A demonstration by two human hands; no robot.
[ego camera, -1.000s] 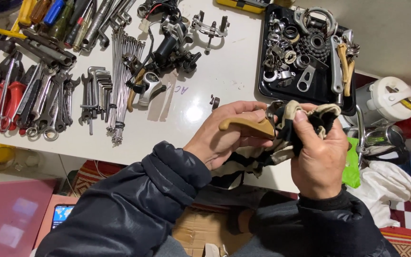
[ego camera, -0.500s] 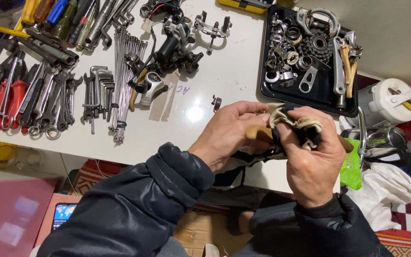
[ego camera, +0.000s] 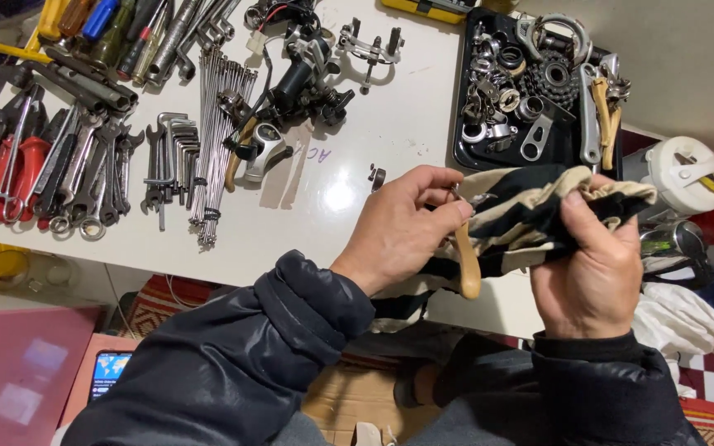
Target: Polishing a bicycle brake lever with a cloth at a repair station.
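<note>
- My left hand (ego camera: 402, 227) pinches a slim tan lever (ego camera: 464, 260) — fingers closed on its upper end, so it hangs down over the white table (ego camera: 349, 206) edge.
- My right hand (ego camera: 592, 268) bunches a soft cream-and-black striped cloth (ego camera: 530, 211) around it, fully clenched (a wiping grip, I'd judge).
- Beyond, a black tray (ego camera: 464, 157) holds hard metal parts.
</note>
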